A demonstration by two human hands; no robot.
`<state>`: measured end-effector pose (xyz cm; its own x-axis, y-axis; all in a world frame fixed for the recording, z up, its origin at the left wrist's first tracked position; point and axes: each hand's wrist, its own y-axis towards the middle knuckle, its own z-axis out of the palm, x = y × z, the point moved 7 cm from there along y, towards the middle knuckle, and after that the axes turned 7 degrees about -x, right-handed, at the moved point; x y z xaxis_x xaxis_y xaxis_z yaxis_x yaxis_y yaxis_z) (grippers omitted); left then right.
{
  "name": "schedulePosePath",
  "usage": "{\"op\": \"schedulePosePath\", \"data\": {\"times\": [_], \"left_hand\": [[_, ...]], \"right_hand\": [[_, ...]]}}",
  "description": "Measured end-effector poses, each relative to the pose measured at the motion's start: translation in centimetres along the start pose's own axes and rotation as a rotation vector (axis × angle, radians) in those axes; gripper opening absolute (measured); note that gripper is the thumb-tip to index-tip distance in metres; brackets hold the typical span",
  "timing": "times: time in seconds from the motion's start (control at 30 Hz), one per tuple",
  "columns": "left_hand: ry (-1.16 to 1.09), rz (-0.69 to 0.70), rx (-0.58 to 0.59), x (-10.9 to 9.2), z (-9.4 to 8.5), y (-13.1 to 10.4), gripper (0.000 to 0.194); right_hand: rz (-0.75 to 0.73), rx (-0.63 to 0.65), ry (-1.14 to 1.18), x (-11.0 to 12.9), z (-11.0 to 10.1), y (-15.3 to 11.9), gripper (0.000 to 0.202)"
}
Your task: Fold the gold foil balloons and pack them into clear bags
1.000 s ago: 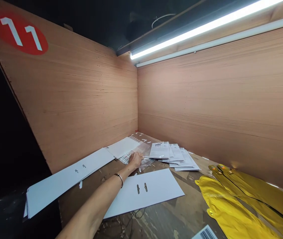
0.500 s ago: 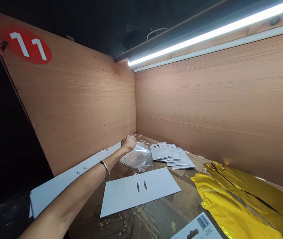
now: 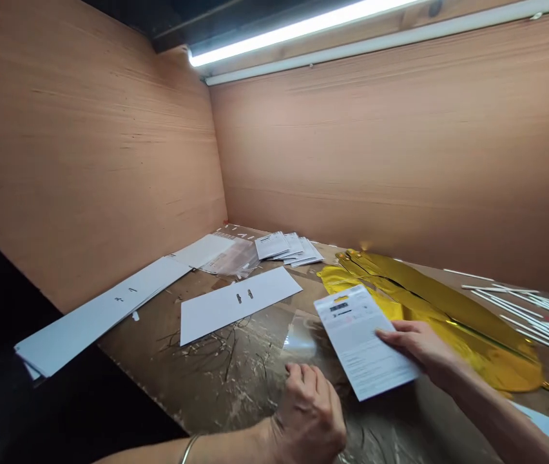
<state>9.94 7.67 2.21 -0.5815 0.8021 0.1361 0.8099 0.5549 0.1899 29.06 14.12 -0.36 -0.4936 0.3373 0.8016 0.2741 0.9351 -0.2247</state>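
My right hand (image 3: 412, 345) grips a white printed card (image 3: 359, 341) by its right edge, thumb on the front. Small text and a dark printed block show on the card, and a hang hole is cut near its top. My left hand (image 3: 310, 409) is closed, knuckles up, at the lower middle. A clear plastic bag (image 3: 300, 336) sticks out just beyond its fingers, and its lower end is hidden by them. Left of the bag, a blank white folded card (image 3: 226, 309) with two cut-out holes lies on the table.
Long white cards (image 3: 105, 316) lie along the left wall. Clear bags (image 3: 236, 258) and several printed packs (image 3: 274, 246) sit at the back corner. Yellow foil pieces (image 3: 429, 303) spread to the right, with thin white sticks (image 3: 530, 309) beyond. Dark threads (image 3: 229, 354) litter the tabletop.
My left hand has come back from the clear bags in the corner to the front, with a bag at its fingers. My right hand has entered view holding the printed card. The view has shifted right.
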Motion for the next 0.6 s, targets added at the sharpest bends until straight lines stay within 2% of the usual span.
{"op": "schedulePosePath", "data": {"times": [0.03, 0.1, 0.2, 0.27, 0.33, 0.47, 0.6], "left_hand": [[-0.05, -0.011, 0.011, -0.3, 0.2, -0.1, 0.031], [-0.171, -0.09, 0.004, 0.8, 0.1, -0.2, 0.031], [-0.244, -0.335, -0.076, 5.3, -0.3, -0.8, 0.034], [-0.226, -0.486, -0.057, 8.2, 0.3, -1.3, 0.038], [-0.229, -0.557, 0.006, 9.8, 1.5, -1.5, 0.043], [-0.301, -0.623, 0.173, 10.2, 4.1, -0.7, 0.03], [-0.321, -0.684, 0.249, 9.8, 4.3, 0.2, 0.017]], "right_hand": [[0.029, 0.042, -0.011, -0.8, 0.9, 0.1, 0.033], [0.057, 0.052, -0.072, -2.3, 1.8, 0.6, 0.031], [0.054, 0.001, -0.117, -3.9, 1.9, 1.3, 0.03], [0.043, -0.005, -0.129, -4.3, 1.8, 1.6, 0.03], [0.033, -0.009, -0.136, -4.5, 1.7, 1.6, 0.031], [0.021, -0.033, -0.145, -4.4, 1.5, 1.5, 0.032], [0.009, -0.067, -0.142, -4.2, 1.5, 1.1, 0.031]]}}
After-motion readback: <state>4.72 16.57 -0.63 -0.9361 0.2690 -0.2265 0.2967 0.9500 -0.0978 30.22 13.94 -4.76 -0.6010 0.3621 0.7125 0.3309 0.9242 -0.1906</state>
